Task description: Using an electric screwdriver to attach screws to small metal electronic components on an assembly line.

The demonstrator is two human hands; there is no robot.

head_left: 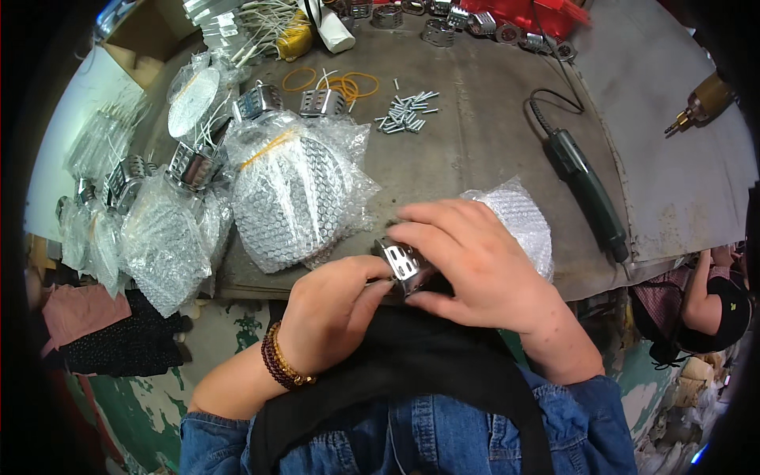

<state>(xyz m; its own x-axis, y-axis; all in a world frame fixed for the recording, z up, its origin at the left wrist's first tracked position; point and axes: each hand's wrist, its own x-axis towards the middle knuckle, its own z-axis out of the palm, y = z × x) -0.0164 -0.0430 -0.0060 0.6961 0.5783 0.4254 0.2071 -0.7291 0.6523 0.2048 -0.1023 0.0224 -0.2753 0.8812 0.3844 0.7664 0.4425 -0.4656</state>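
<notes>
A shiny slotted metal housing (405, 265) is held at the table's front edge. My right hand (483, 265) is closed round it, fingers over the far side and thumb below. At its left end my left hand (336, 305) is in a pinch, thumb and forefinger pressed together. What lies between those fingertips is mostly hidden. A bubble-wrapped piece (518, 222) rests just beyond my right hand and partly behind it. Left of the hands lies a large bubble-wrapped piece (293, 198) with an orange rubber band round it, a slotted metal housing (323, 103) at its far end.
More wrapped pieces (166, 245) crowd the left side. Loose screws (408, 112) lie in a pile mid-table, near orange rubber bands (352, 85). A dark corded power screwdriver (586, 194) lies at right; another driver tool (701, 103) is at far right. A person (708, 305) is beyond the right edge.
</notes>
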